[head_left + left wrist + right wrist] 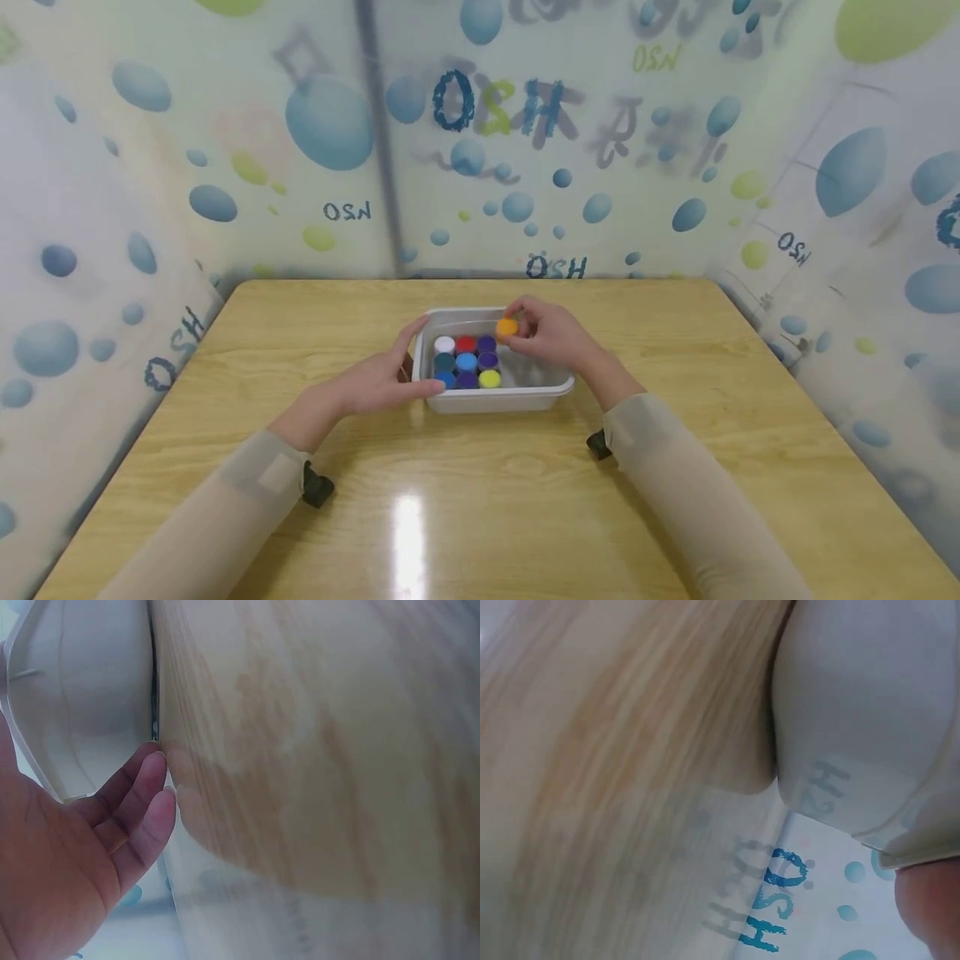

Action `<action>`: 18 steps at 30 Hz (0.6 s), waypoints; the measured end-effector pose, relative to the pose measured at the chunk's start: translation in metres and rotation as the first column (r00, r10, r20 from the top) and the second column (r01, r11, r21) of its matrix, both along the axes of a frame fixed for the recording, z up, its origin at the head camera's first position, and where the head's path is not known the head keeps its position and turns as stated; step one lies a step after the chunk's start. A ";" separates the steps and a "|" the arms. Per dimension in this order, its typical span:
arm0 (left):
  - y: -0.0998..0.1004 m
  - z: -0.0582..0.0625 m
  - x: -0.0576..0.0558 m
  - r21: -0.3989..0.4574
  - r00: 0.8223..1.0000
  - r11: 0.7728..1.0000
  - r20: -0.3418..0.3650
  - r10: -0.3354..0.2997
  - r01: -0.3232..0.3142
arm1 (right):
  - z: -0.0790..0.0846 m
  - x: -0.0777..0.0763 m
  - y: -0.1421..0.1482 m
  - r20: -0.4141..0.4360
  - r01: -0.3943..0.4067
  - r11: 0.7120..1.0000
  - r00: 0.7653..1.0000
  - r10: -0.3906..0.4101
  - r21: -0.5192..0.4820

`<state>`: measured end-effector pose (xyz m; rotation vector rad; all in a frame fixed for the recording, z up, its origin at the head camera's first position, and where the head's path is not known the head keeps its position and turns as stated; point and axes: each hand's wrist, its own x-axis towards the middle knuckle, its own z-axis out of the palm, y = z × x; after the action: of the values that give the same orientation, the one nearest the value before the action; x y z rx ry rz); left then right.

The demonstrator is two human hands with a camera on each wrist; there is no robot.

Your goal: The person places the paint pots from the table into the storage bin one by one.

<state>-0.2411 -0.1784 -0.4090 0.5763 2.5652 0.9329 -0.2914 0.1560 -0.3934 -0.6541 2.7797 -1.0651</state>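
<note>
A white rectangular plastic bin (498, 402) stands on the wooden table. In its left part sit small round jars in rows, among them a yellow-capped jar (490, 379), a red-capped jar (466, 343) and a white-capped jar (444, 344). My left hand (375, 379) holds the bin's left end, thumb over the near rim and index finger at the far corner. The left wrist view shows its other fingers curled against the bin's outer wall (105, 682). Between thumb and fingers, my right hand (553, 335) pinches an orange-capped jar (507, 327) above the bin; its lower part is hidden.
The bin's right part shows bare floor (528, 372). Around the bin lies the wooden tabletop (510, 500). Patterned walls (480, 208) with blue and green spots close off the back and both sides.
</note>
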 end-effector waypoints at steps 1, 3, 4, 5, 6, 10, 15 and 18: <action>0.000 0.001 0.000 0.000 1.000 1.000 0.000 0.000 0.000 | 0.000 0.000 0.000 -0.004 -0.004 1.000 1.000 0.004 0.026; 0.001 0.001 -0.001 -0.010 1.000 1.000 -0.003 0.001 -0.001 | 0.001 -0.001 0.000 -0.012 -0.012 0.997 1.000 0.013 0.082; 0.001 0.002 -0.001 -0.013 1.000 1.000 -0.005 0.002 -0.002 | 0.002 -0.002 -0.001 -0.013 -0.015 0.994 1.000 0.016 0.108; 0.001 0.002 -0.001 -0.015 1.000 1.000 -0.006 0.001 -0.001 | 0.003 -0.002 -0.001 -0.012 -0.015 0.991 1.000 0.017 0.132; 0.001 0.002 -0.001 -0.017 1.000 1.000 -0.008 0.001 -0.001 | 0.004 -0.001 -0.002 -0.013 -0.014 0.988 1.000 0.016 0.151; 0.000 0.001 -0.001 -0.018 1.000 1.000 -0.011 0.005 -0.005 | 0.007 0.000 -0.004 -0.014 -0.009 0.976 1.000 0.012 0.217; 0.001 0.000 -0.001 -0.014 1.000 1.000 -0.017 0.000 -0.001 | 0.006 0.000 -0.007 -0.038 0.001 0.945 0.999 0.012 0.328; 0.001 0.000 -0.001 -0.010 1.000 1.000 -0.022 -0.005 0.005 | 0.006 0.001 -0.009 -0.059 -0.001 0.919 0.998 0.026 0.395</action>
<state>-0.2420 -0.1769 -0.4089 0.5931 2.5849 0.9162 -0.2905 0.1472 -0.3870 -0.6580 2.9075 -0.4562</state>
